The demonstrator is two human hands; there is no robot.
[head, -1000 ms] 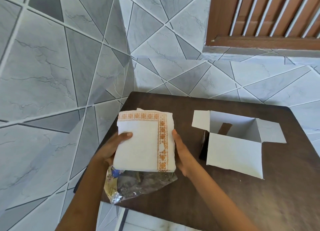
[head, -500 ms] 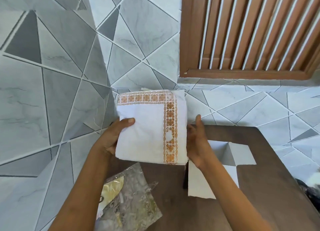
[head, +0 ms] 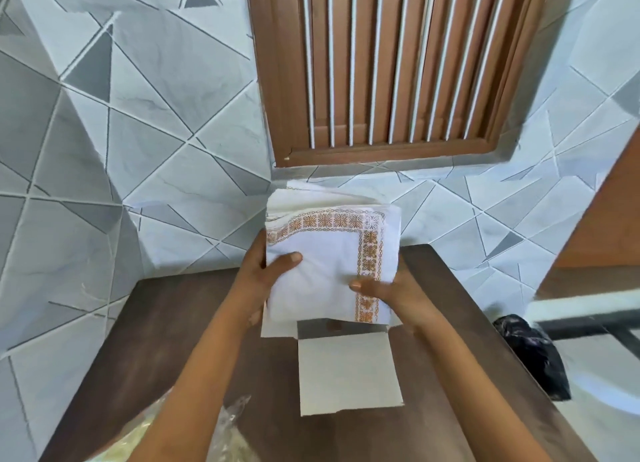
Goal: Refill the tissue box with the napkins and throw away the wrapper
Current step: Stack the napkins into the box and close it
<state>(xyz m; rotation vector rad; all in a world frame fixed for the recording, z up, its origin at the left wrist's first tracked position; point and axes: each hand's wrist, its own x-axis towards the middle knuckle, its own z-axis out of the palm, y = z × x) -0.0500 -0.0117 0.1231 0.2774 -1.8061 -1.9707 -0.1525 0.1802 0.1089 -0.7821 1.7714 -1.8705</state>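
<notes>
**Napkin stack poised over the open box**

Nearest, at the desk's (head: 145, 340) front-left corner, the clear wrapper (head: 232, 427) lies discarded, emptied and awaiting the bin. Beyond it, mid-desk, the tissue box (head: 348, 371) sits with flaps spread, likely so the stack can drop in unobstructed. Just above its opening, the left hand (head: 265, 274) and right hand (head: 391, 288) clamp the napkins (head: 329, 253) from opposite sides, thumbs on top, seemingly to keep the loose sheets squared.
</notes>
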